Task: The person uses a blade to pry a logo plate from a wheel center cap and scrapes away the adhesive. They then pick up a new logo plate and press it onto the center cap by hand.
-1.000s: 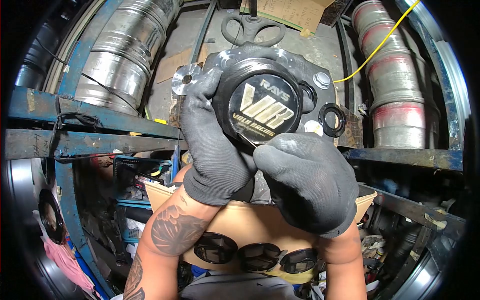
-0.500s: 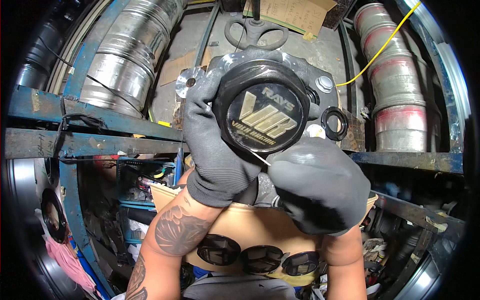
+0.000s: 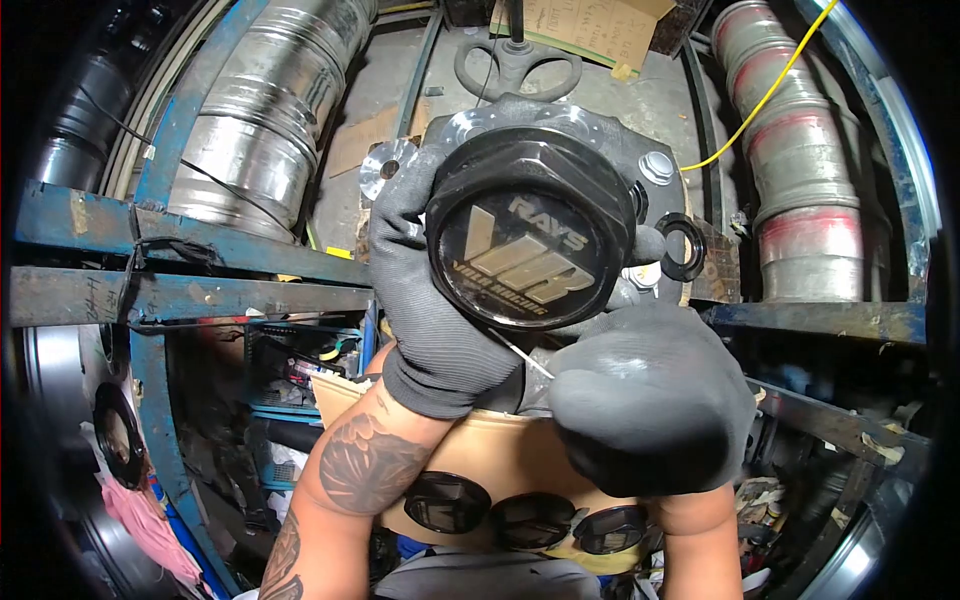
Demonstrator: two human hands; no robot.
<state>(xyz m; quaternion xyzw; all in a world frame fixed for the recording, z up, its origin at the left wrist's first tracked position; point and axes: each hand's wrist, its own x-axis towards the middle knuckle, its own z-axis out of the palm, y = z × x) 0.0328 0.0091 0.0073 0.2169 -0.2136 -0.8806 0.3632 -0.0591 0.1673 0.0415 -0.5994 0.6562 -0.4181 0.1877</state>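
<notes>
A large black hexagonal cap (image 3: 525, 240) with RAYS and VOLK RACING lettering is in my gloved left hand (image 3: 425, 290), whose fingers wrap round its rim. Its face is tilted toward me. My gloved right hand (image 3: 650, 400) is closed just below the cap and holds a thin pale stick (image 3: 527, 361), whose far end reaches the cap's lower edge. Under my forearms, several black round caps (image 3: 447, 502) lie in an open cardboard box (image 3: 480, 450).
Silver metal cylinders (image 3: 245, 160) stand at the left and red-marked ones (image 3: 805, 240) at the right, behind blue steel frames (image 3: 200, 290). Beyond the cap are metal discs (image 3: 386, 168), a black ring (image 3: 683, 247) and a handwheel (image 3: 517, 68). A yellow cable (image 3: 765, 98) hangs at the right.
The cap has tilted and moved slightly down and right in view, along with my left hand. My right hand has also shifted slightly down and right, with the stick still in it.
</notes>
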